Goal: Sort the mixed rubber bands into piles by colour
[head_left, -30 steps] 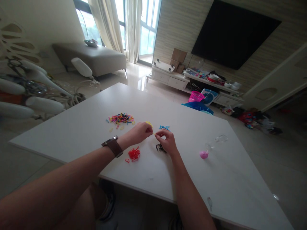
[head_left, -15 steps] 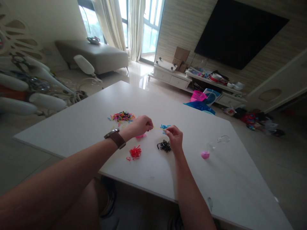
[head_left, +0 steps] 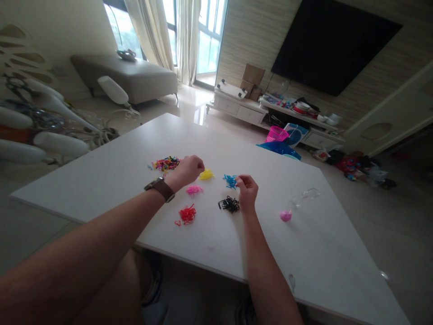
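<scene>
My left hand (head_left: 191,169), a watch (head_left: 159,188) on its wrist, is closed between a mixed pile of small coloured rubber bands (head_left: 165,164) and a yellow pile (head_left: 206,174). What its fingers hold, if anything, is hidden. Thumb and fingers pinched, my right hand (head_left: 248,189) is beside the blue rubber bands (head_left: 229,181); I cannot make out anything in its pinch. Nearer me lie pink rubber bands (head_left: 194,190), black rubber bands (head_left: 229,204) and red rubber bands (head_left: 187,215), each colour in its own heap on the white table (head_left: 203,262).
On the table's right side lie a small pink object (head_left: 285,216) and a clear container (head_left: 310,193). A small clear item (head_left: 292,282) rests by the front edge. White lamp-like shapes (head_left: 61,144) stand at the left, beyond the table.
The thin yellow band seen between my hands no longer shows there. My left hand has moved left, uncovering the yellow and pink heaps. My right hand stays by the blue heap.
</scene>
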`<state>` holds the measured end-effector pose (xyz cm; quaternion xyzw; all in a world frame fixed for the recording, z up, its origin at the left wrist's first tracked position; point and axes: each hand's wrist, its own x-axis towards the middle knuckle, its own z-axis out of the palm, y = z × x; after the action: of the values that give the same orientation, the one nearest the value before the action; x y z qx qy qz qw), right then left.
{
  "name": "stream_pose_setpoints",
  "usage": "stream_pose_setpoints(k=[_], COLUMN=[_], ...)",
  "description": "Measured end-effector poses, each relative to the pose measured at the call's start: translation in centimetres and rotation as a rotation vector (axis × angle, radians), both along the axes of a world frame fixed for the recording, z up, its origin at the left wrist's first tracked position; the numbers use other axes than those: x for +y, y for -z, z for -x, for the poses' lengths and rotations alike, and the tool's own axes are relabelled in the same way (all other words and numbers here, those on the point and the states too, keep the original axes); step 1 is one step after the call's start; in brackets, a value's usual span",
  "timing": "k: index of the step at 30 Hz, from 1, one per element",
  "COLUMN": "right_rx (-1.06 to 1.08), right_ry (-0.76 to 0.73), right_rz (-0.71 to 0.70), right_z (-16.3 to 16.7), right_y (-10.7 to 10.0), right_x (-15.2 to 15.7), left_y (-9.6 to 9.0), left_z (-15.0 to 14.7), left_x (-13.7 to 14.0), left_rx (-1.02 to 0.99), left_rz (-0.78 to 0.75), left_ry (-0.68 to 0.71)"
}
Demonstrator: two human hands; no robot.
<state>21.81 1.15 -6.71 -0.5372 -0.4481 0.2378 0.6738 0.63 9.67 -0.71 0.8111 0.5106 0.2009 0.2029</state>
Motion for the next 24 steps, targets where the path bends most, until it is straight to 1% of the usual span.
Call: stream_pose_setpoints(k=[3,7,12,15,17,19,22,24], right_rx=[0.003,-0.050,-0.109,-0.126,-0.121,-0.119,-0.124,-0.123], right_ry=[0.013,-0.031,-0.059,-0.067,-0.066,-0.064,-0.069,-0.075], right_rz=[0.032,0.069,0.105,0.112,0.108,0.105,0.109,0.110], right_z=[-0.3,-0.1,0.1,-0.1,-0.1,-0.1,0.0,0.1], right_y=[0.2,0.3,0.7,1.0,1.1,1.1,1.0,0.9], right_x=[0.2,0.2,0.2,0.3,0.3,0.4,0.3,0.2], left_y=[0.8,1.6,2.1,1.8,1.2,0.6,0.1,0.3], left_z=[0.6,0.0,-1.1,-1.1,-0.4,1.0,4.0,6.1], left_x=[1.2,1.4,1.3,1.7,2.0,2.5,3.2,3.5], left_rx=[0.004,-0.024,-0.018,-0.019,-0.051,-0.090,-0.102,-0.094], left_rz=[0.054,0.136,0.115,0.123,0.132,0.143,0.153,0.151], left_ry=[-0.075,-0.144,-0.155,-0.167,-0.188,-0.229,-0.321,-0.383])
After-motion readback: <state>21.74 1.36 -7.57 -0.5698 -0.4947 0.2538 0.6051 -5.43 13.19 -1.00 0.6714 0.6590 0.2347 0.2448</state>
